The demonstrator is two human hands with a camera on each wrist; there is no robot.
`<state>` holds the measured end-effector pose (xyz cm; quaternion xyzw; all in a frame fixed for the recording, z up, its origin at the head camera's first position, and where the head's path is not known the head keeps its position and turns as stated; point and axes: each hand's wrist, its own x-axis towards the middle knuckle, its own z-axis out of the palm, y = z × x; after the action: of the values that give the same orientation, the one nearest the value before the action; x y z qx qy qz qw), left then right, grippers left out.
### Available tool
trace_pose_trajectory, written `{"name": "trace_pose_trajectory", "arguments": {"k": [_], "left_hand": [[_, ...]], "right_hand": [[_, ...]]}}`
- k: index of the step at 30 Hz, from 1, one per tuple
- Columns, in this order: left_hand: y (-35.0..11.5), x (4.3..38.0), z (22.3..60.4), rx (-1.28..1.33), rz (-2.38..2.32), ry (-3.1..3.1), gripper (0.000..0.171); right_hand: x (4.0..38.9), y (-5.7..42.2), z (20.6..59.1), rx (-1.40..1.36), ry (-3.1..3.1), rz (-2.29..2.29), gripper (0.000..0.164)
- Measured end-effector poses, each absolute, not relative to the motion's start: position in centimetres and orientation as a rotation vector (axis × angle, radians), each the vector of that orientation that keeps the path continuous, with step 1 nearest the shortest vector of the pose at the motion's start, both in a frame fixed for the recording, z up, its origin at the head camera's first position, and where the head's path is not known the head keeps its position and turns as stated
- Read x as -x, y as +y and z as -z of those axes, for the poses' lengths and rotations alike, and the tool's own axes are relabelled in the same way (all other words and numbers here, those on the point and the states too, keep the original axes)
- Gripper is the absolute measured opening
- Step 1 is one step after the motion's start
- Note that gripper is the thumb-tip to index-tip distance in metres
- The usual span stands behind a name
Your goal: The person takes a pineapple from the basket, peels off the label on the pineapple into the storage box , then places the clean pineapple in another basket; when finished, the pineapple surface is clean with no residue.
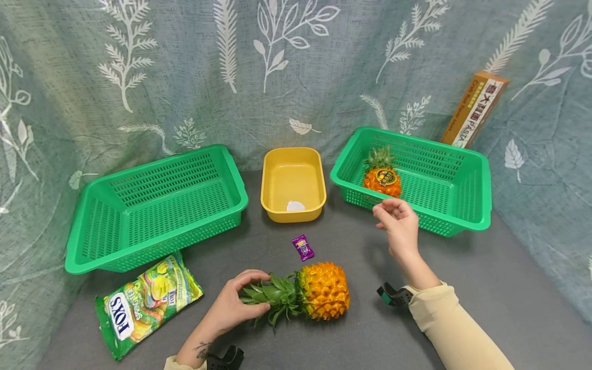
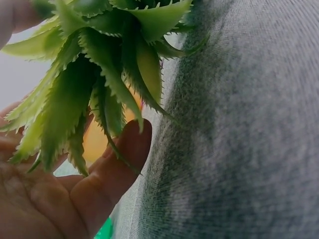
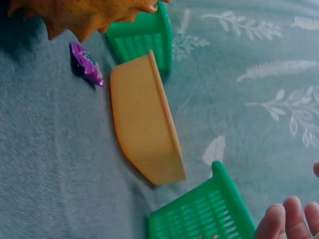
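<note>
A large orange pineapple [image 1: 325, 291] with a green leafy crown lies on its side near the front of the table. My left hand [image 1: 240, 298] curves its thumb and fingers around the crown's leaves [image 2: 99, 74]. To the right, my right hand [image 1: 401, 226] hovers by the near rim of the right green basket [image 1: 462, 218], its fingers loosely bent and holding nothing. A smaller pineapple [image 1: 383, 177] with a dark round label leans inside that basket. Between the pineapple and the yellow tub lies a purple wrapped candy [image 1: 302, 247].
At the back centre stands a yellow tub [image 1: 293, 215] with a white round piece inside. The left green basket [image 1: 157, 246] has a green Fox's bag [image 1: 148, 303] in front of it. A pasta box [image 1: 475, 110] leans against the curtain behind the right basket.
</note>
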<state>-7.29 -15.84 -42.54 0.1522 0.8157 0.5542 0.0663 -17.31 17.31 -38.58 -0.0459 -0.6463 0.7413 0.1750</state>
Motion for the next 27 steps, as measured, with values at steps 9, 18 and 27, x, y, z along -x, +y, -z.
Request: {"name": "trace_pose_trajectory", "arguments": {"k": [9,18,27], "left_hand": [[-16.0,7.4,42.7,-0.511,-1.676,2.453,0.04],[-16.1,7.7,42.5,-0.531,-1.622,2.455,0.044],[-16.2,8.2,42.1,-0.576,-1.461,2.532,0.051]], "right_hand": [[17.7,18.3,39.7,0.299,-1.78,-2.126,0.014],[18.1,19.0,41.0,0.494,-1.841,-2.093,0.012],[18.5,19.5,41.3,0.62,-1.612,-2.122,0.015]]}}
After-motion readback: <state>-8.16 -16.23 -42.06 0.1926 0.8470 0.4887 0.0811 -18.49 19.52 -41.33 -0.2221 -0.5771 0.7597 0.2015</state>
